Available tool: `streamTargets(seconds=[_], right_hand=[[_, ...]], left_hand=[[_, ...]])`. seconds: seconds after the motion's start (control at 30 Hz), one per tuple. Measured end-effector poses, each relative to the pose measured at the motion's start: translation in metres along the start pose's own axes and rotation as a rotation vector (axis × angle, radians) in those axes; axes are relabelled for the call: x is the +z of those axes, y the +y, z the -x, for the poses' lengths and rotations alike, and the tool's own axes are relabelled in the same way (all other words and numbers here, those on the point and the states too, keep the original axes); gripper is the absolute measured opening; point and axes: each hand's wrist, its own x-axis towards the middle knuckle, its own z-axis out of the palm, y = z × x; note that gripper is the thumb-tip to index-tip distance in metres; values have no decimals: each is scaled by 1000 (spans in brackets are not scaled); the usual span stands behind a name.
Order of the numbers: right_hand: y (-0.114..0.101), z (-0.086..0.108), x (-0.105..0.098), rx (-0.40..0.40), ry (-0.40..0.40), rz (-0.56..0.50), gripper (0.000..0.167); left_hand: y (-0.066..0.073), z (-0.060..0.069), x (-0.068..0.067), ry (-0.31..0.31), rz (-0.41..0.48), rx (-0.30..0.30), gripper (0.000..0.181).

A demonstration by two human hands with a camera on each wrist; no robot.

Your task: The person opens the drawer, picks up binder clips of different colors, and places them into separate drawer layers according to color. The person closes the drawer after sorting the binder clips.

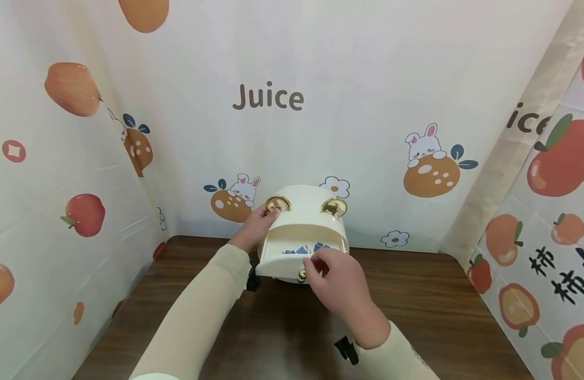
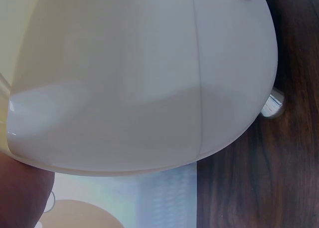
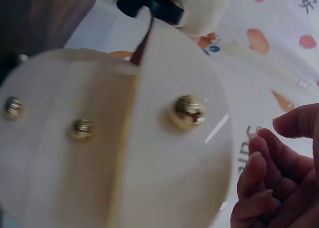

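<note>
A cream-white rounded drawer box [image 1: 307,208] stands on the table with its top drawer [image 1: 277,265] pulled out. Several small blue pieces [image 1: 296,250] lie inside that drawer; their kind is too small to tell. My left hand [image 1: 256,229] holds the box by its left side, thumb near a gold ring; the left wrist view shows only a bit of this hand [image 2: 22,195] against the box's edge. Just off the drawer's front, my right hand [image 1: 339,279] has its fingers bent. In the right wrist view, nothing shows between its thumb and fingers, apart from the gold knob [image 3: 188,112].
Two lower drawers with gold knobs [image 3: 82,129] sit beneath the pulled-out one. The box stands on short legs [image 2: 273,103] on a dark wooden table [image 1: 415,306]. Close behind it hangs a fruit-printed cloth [image 1: 358,95], which continues along both sides.
</note>
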Motion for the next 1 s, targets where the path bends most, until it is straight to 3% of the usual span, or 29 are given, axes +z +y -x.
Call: streamTargets(seconds=[0.13,0.27,0.6,1.0], right_hand=[[8,13,5,145,-29,-40,14],[14,24,13,219,-56,-99,19],[21,35,38,250,-95,-183,17],[21,32,45,313,-156,-203,25]], left_hand=[[1,0,0,-7,2,-8,50],[0,-1,-1,-4,-6,-21,50],[-2,-2,-2,2,-21,-9,50],[-1,-2,-1,5,-46,-7,51]])
